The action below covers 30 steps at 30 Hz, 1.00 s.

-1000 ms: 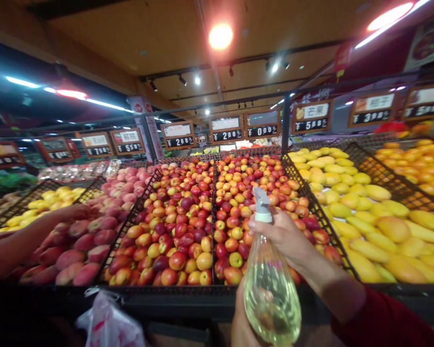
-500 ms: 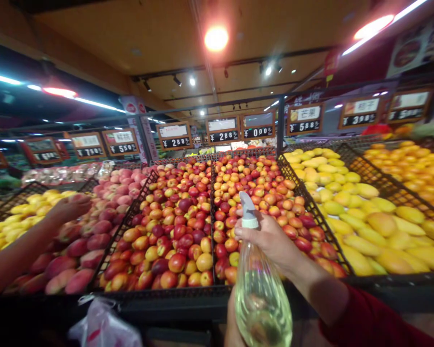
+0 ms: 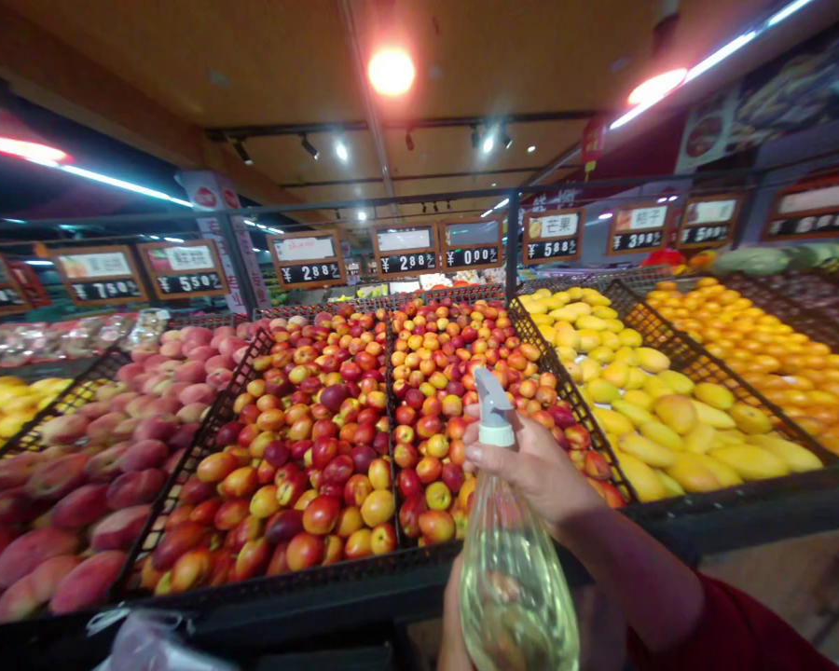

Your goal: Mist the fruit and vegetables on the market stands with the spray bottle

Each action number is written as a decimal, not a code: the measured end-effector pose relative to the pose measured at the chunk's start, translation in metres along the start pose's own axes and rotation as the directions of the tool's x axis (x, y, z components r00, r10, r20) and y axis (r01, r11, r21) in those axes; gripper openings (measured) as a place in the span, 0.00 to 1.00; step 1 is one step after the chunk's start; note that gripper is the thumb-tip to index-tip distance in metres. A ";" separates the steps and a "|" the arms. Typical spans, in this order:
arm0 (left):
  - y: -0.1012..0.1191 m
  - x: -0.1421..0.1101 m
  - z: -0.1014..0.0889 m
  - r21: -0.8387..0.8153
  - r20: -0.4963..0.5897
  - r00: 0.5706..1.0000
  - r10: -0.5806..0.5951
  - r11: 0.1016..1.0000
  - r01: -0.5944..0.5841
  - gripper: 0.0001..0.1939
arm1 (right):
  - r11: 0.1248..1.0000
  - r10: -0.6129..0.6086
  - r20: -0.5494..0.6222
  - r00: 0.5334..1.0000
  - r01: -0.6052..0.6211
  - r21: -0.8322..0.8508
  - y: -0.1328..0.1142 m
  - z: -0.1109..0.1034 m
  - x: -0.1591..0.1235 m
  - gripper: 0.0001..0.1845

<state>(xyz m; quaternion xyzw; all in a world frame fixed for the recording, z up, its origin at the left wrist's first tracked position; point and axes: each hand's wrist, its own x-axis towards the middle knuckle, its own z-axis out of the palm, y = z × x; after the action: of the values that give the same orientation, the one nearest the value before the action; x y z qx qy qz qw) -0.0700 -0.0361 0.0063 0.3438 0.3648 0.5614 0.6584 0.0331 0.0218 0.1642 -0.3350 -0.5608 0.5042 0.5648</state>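
A clear spray bottle with a grey trigger head and pale green collar stands upright in front of me, with yellowish liquid inside. My right hand, below a dark red sleeve, is closed around its neck, just under the spray head. Low on the bottle's left side, part of my left hand presses against the body; most of that hand is hidden or out of frame. Beyond the bottle are two black crates of red and yellow nectarines, the right one partly behind my right hand.
Peaches and yellow fruit fill crates on the left. Mangoes and orange fruit lie to the right. Price signs hang along a rail behind. A plastic bag is at the front lower left.
The view has turned right, so the fruit crates appear shifted left. Another person's bare arm over the peaches is out of view. Both my hands keep their hold on the spray bottle.
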 end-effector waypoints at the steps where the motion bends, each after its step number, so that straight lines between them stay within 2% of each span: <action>1: -0.004 0.011 -0.004 -0.013 0.016 0.999 -0.034 0.999 0.034 0.32 | 1.000 -0.001 -0.016 1.000 0.001 -0.003 0.000 -0.002 -0.002 0.23; 3: -0.012 0.027 -0.009 -0.030 0.065 0.993 -0.102 0.994 0.104 0.32 | 1.000 -0.001 -0.050 0.999 0.001 -0.012 0.001 -0.007 -0.006 0.22; 5: -0.022 0.035 -0.005 -0.045 0.105 0.983 -0.149 0.987 0.154 0.31 | 1.000 0.004 -0.078 0.997 -0.006 -0.026 0.002 -0.013 -0.011 0.21; 8: -0.032 0.032 0.013 -0.080 0.138 0.970 -0.200 0.974 0.212 0.31 | 0.999 0.011 -0.109 0.994 -0.016 -0.048 0.003 -0.023 -0.020 0.19; 12: -0.028 0.025 0.039 -0.087 0.236 0.929 -0.287 0.945 0.314 0.30 | 0.999 0.010 -0.151 0.988 -0.016 -0.044 -0.001 -0.035 -0.029 0.20; 14: -0.023 0.024 0.049 -0.077 0.264 0.916 -0.300 0.941 0.330 0.31 | 0.999 0.003 -0.161 0.987 -0.009 -0.032 -0.005 -0.040 -0.033 0.20; 18: -0.024 0.022 0.066 -0.115 0.257 0.935 -0.244 0.953 0.281 0.33 | 1.000 -0.025 -0.161 0.987 0.024 -0.004 -0.016 -0.057 -0.041 0.21; 24: -0.045 0.017 0.100 -0.133 0.259 0.935 -0.241 0.950 0.282 0.23 | 0.998 -0.058 -0.178 0.982 0.055 -0.023 -0.040 -0.104 -0.058 0.20; 28: -0.077 0.013 0.125 -0.153 0.223 0.943 -0.247 0.946 0.284 0.28 | 0.997 -0.067 -0.200 0.977 0.059 -0.044 -0.053 -0.145 -0.071 0.21; 30: -0.098 0.014 0.136 -0.126 0.211 0.957 -0.199 0.966 0.228 0.30 | 0.997 -0.073 -0.209 0.975 0.064 -0.053 -0.057 -0.166 -0.078 0.21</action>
<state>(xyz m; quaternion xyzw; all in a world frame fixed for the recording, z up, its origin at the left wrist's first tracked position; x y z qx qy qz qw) 0.0968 -0.0409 -0.0117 0.3060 0.2902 0.4760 0.7718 0.2157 -0.0357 0.1703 -0.3798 -0.5204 0.4332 0.6303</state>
